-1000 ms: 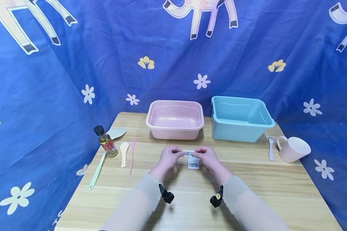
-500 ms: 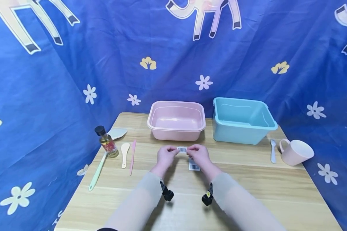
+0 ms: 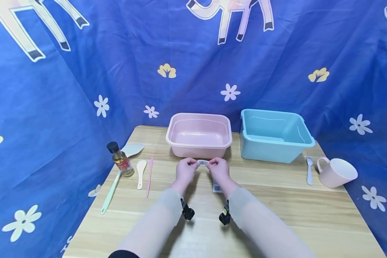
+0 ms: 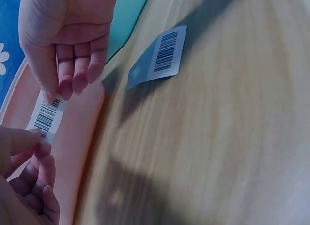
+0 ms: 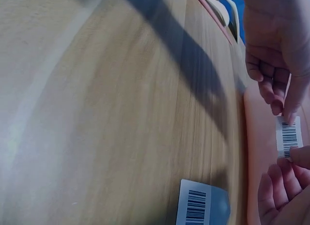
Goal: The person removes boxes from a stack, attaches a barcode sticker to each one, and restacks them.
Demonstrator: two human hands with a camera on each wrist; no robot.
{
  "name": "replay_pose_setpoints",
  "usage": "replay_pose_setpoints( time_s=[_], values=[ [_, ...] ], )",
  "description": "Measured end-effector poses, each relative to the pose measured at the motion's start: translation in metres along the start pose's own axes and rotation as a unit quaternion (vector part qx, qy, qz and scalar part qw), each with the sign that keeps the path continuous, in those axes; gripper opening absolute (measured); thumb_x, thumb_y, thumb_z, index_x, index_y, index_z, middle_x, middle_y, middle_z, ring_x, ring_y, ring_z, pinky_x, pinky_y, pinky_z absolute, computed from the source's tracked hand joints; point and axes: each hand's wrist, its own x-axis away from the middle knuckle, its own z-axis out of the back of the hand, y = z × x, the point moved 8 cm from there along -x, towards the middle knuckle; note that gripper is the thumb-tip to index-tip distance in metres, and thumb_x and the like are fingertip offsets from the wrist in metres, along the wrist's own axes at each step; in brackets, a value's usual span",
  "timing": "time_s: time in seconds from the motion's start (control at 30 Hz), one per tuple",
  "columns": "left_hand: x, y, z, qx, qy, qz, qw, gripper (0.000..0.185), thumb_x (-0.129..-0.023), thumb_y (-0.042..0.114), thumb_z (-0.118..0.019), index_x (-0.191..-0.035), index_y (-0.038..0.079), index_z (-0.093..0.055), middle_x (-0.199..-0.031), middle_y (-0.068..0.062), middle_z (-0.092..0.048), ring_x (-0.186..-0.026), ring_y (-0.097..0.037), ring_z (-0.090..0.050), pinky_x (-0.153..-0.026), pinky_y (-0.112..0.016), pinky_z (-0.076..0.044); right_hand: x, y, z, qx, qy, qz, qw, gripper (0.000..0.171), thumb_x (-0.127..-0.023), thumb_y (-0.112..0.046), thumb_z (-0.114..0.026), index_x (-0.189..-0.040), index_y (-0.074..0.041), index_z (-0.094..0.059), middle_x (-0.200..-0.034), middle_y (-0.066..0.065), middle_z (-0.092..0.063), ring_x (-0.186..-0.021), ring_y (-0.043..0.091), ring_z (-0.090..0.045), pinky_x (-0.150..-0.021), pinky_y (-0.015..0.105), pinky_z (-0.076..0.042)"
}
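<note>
A small white barcode sticker (image 3: 202, 162) is stretched between both hands, close to the front wall of the pink basin (image 3: 198, 150). My left hand (image 3: 185, 170) pinches one end of it between thumb and fingers. The other end is pinched by my right hand (image 3: 219, 170). In the left wrist view the sticker (image 4: 46, 118) lies in front of the basin's pink side; whether it touches the wall I cannot tell. Behind the right forearm, a second barcode label (image 4: 166, 53) with a bluish-grey part rests on the table, partly hidden in the head view.
A blue bin (image 3: 274, 150) stands right of the basin. Further right are a light-blue fork (image 3: 309, 171) and a pink mug (image 3: 338, 173). On the left lie a bottle (image 3: 124, 164), a green-handled spatula (image 3: 111, 193), a white spoon (image 3: 140, 174) and a pink stick (image 3: 149, 177).
Both hands have carried the sticker away from the second label, forward and slightly left, up to the basin's front. The second label stays on the table. The head view has shifted slightly.
</note>
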Motion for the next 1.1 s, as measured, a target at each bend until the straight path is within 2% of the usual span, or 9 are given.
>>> replay_pose_setpoints(
  time_s=[0.23,0.37,0.53,0.6,0.77,0.97,1.1],
  values=[
    [-0.006,0.002,0.0,-0.008,0.008,-0.002,0.9999,0.008,-0.086,0.011,-0.077,-0.082,0.004,-0.073,-0.07,0.0,-0.062,-0.063,-0.014,-0.054,-0.058,-0.028,-0.045,-0.006,-0.001,-0.005,-0.017,0.005,0.001,1.0,0.008,-0.086,-0.005,-0.073,-0.082,-0.002,-0.067,-0.07,0.004,-0.063,-0.063,0.016,-0.06,-0.057,0.024,-0.048],
    [-0.011,0.001,-0.001,-0.012,0.012,0.002,0.9999,0.008,-0.086,0.011,-0.076,-0.084,0.003,-0.074,-0.073,-0.001,-0.064,-0.068,-0.016,-0.056,-0.064,-0.03,-0.046,-0.009,-0.001,-0.007,-0.043,0.009,-0.008,0.999,0.007,-0.087,-0.002,-0.072,-0.084,0.002,-0.067,-0.076,0.013,-0.067,-0.072,0.03,-0.067,-0.06,0.026,-0.053],
    [-0.017,-0.002,-0.003,-0.012,0.02,0.014,0.9996,0.007,-0.087,0.01,-0.074,-0.088,0.002,-0.074,-0.078,-0.004,-0.065,-0.075,-0.021,-0.058,-0.071,-0.035,-0.047,-0.011,0.002,-0.012,-0.105,0.014,-0.041,0.994,0.005,-0.086,0.003,-0.07,-0.085,0.005,-0.067,-0.088,0.027,-0.068,-0.084,0.046,-0.066,-0.071,0.041,-0.058],
    [-0.018,-0.003,-0.004,-0.013,0.027,0.017,0.9994,0.006,-0.088,0.009,-0.073,-0.088,0.003,-0.074,-0.079,-0.004,-0.066,-0.076,-0.022,-0.058,-0.073,-0.037,-0.047,-0.012,0.004,-0.014,-0.124,0.02,-0.058,0.99,0.003,-0.086,0.005,-0.07,-0.085,0.004,-0.067,-0.09,0.029,-0.067,-0.086,0.048,-0.065,-0.075,0.046,-0.057],
    [-0.023,-0.008,-0.005,-0.008,0.044,0.027,0.9986,0.005,-0.087,0.009,-0.073,-0.088,0.004,-0.074,-0.08,-0.005,-0.065,-0.077,-0.023,-0.058,-0.075,-0.038,-0.047,-0.017,0.009,-0.019,-0.146,0.04,-0.075,0.986,0.003,-0.086,0.005,-0.071,-0.085,0.003,-0.068,-0.092,0.029,-0.068,-0.088,0.047,-0.066,-0.078,0.049,-0.056],
    [-0.029,-0.015,-0.006,-0.011,0.055,0.031,0.9979,0.007,-0.088,0.01,-0.072,-0.09,0.004,-0.074,-0.08,-0.005,-0.066,-0.077,-0.022,-0.059,-0.074,-0.038,-0.048,-0.021,0.006,-0.02,-0.132,0.065,-0.064,0.987,0.006,-0.085,0.002,-0.072,-0.081,-0.002,-0.07,-0.083,0.019,-0.07,-0.086,0.045,-0.066,-0.072,0.044,-0.057],
    [-0.032,-0.016,-0.006,-0.006,0.062,0.026,0.9977,0.007,-0.088,0.01,-0.072,-0.09,0.003,-0.073,-0.079,-0.004,-0.066,-0.077,-0.021,-0.059,-0.073,-0.037,-0.047,-0.021,0.004,-0.023,-0.141,0.053,-0.069,0.986,0.002,-0.087,0.003,-0.07,-0.088,0.003,-0.071,-0.088,0.022,-0.069,-0.089,0.045,-0.066,-0.073,0.041,-0.057]
  ],
)
